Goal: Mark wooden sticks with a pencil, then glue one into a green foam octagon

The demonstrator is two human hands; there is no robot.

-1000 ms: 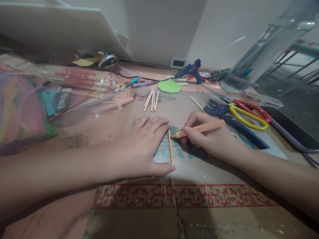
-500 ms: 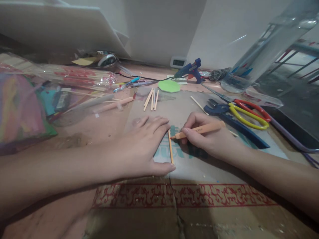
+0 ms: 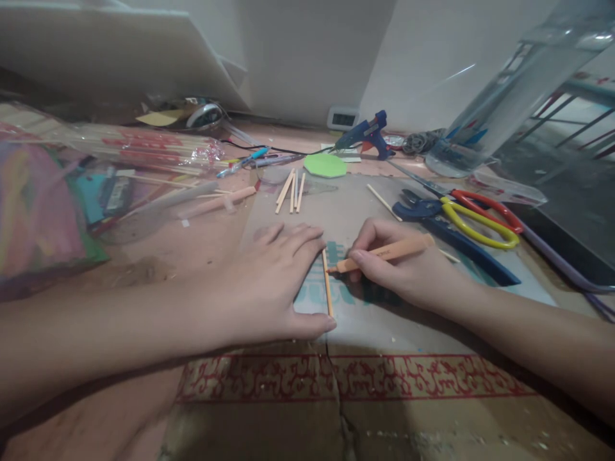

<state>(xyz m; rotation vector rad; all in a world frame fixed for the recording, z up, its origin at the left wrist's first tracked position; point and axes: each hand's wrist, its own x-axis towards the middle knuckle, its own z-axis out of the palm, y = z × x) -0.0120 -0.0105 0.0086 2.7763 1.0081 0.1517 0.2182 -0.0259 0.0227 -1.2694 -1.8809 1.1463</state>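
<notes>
A thin wooden stick [image 3: 328, 282], coloured orange along much of its length, lies on the printed cardboard [image 3: 250, 419]. My left hand [image 3: 283, 275] rests palm down beside it, its fingertips pinning the far end and its thumb the near end. An orange marker [image 3: 394, 250] is pinched in the fingers of my right hand [image 3: 398, 259]. Its tip touches the stick near the middle. Several uncoloured sticks [image 3: 291, 192] lie loosely together beyond my left hand.
Blue pliers [image 3: 456, 246] and red-and-yellow-handled scissors [image 3: 480, 221] lie right of my right hand. Behind are a green octagon [image 3: 325, 166], a blue glue gun [image 3: 365, 134] and a clear bottle [image 3: 461, 144]. Plastic bags [image 3: 43, 211] and a pinkish pen [image 3: 221, 203] are at left.
The marker tip has slid a little along the stick toward me. My left hand still holds the stick at both ends.
</notes>
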